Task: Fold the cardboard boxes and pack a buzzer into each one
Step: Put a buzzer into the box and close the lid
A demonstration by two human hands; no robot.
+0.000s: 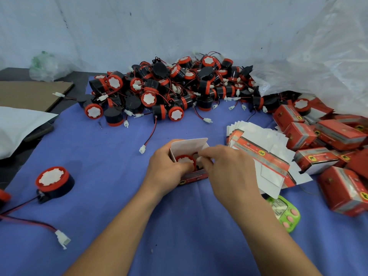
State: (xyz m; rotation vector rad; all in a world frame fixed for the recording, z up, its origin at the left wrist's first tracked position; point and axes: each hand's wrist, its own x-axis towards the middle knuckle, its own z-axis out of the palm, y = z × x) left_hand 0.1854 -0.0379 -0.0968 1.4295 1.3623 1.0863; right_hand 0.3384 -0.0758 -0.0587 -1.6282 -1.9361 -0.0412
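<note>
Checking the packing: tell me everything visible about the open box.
The open box is thin cardboard, red print outside, white inside, top flap standing up on the far side. It seems to rest on the blue cloth. The left hand grips its left side; a buzzer sits inside; the right hand reaches into it.

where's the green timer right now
The green timer lies on the blue cloth, lower right of the head view, beside the right forearm and just below the flat boxes.

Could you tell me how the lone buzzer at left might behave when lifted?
The lone buzzer looks like rigid plastic, so it is probably stiff. Its round body may roll if tipped. Its thin wire would likely trail and snag.
</note>
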